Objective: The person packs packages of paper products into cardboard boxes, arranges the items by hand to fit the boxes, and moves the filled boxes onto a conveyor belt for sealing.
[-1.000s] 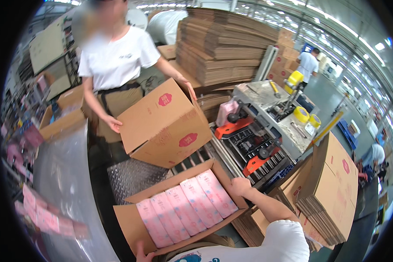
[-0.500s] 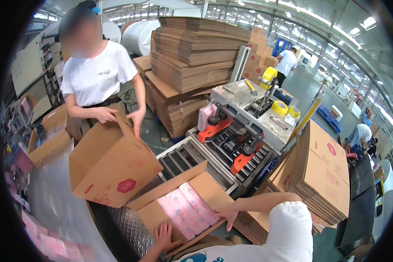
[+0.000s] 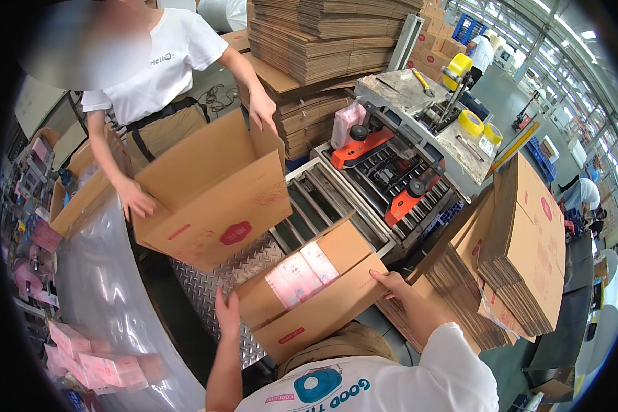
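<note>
A cardboard carton [image 3: 343, 292] lies in front of me with several pink-and-white packs [image 3: 302, 276] inside. Its near flap is up and hides the near part of the packs. My right hand [image 3: 390, 283] grips this flap at its right end, thumb on top. At the carton's left end, my left hand [image 3: 228, 312] stands with fingers pointing up and apart, beside the edge; whether it touches the cardboard I cannot tell. Across from me, a co-worker's hands [image 3: 262, 110] hold a larger carton [image 3: 213, 220], tilted with its open top facing up.
A roller conveyor [image 3: 316, 196] leads to a tape-sealing machine [image 3: 391, 161] with orange guides. Yellow tape rolls [image 3: 470, 122] rest on the machine. Flat cartons [image 3: 522, 240] are stacked at right, more [image 3: 323, 41] at back. Pink packs [image 3: 110, 371] lie left of the steel plate [image 3: 209, 281].
The near flap of my carton has come up over the packs. My left hand has moved from inside to the left end. The co-worker's carton has turned its opening upward.
</note>
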The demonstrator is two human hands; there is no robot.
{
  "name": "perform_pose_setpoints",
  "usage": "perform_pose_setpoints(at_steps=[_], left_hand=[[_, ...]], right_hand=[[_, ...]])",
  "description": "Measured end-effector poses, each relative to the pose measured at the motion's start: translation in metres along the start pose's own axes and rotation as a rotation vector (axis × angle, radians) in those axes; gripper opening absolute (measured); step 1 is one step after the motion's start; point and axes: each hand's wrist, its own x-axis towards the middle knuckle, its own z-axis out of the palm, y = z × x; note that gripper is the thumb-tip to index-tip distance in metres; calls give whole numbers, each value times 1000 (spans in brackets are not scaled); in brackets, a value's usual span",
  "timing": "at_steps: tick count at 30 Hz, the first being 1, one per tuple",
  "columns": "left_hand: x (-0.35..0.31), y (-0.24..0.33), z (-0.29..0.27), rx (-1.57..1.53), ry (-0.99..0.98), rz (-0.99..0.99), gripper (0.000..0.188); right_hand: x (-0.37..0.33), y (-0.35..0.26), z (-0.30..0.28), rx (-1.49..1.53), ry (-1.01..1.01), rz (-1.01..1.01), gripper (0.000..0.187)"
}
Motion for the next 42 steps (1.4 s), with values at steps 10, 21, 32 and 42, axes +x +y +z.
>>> perform_pose_setpoints(at_steps=[10, 21, 32, 42], left_hand=[[-32, -29, 132, 267, 125, -157, 76], [139, 57, 318, 316, -53, -69, 83], [159, 137, 418, 252, -253, -15, 85], [-17, 448, 365, -267, -1505, 372, 35]], right_hand=[[50, -187, 18, -575, 790, -1043, 73], [159, -260, -48, -777, 642, -1311, 67], [225, -273, -155, -541, 697, -1220, 58], [45, -90, -134, -77, 260, -1063, 35]])
